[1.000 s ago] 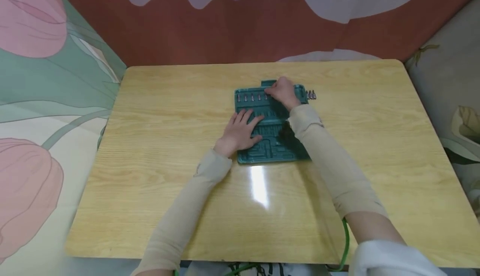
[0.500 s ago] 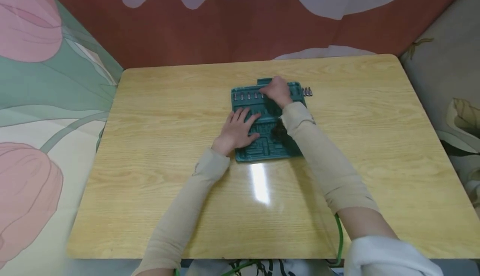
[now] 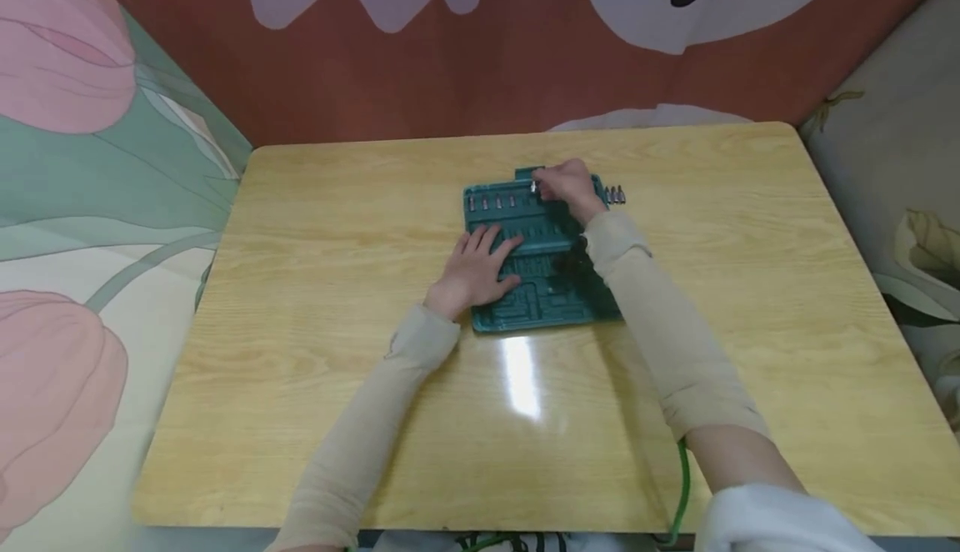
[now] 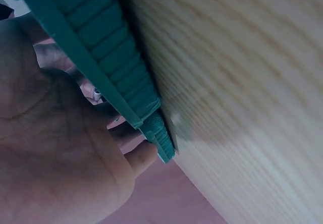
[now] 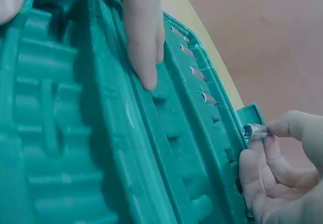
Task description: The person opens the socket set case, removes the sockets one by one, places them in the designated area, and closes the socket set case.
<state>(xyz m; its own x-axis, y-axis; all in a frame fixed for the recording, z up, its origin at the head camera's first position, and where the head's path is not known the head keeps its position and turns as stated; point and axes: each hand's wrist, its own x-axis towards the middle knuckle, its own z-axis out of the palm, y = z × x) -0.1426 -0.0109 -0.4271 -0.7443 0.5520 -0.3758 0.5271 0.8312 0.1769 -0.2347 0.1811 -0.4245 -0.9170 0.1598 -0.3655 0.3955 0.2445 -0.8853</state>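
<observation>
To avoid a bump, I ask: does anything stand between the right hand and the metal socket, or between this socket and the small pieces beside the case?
Nothing visible stands between the right hand and the metal socket, which it pinches. Between the socket and the small pieces lies the green case's right rim.

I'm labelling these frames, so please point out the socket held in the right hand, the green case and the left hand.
Held socket [image 5: 258,130]: right wrist view, on its shiny side.
Green case [image 3: 525,325]: head view, on its near rim.
Left hand [image 3: 472,275]: head view, on the back of it.
</observation>
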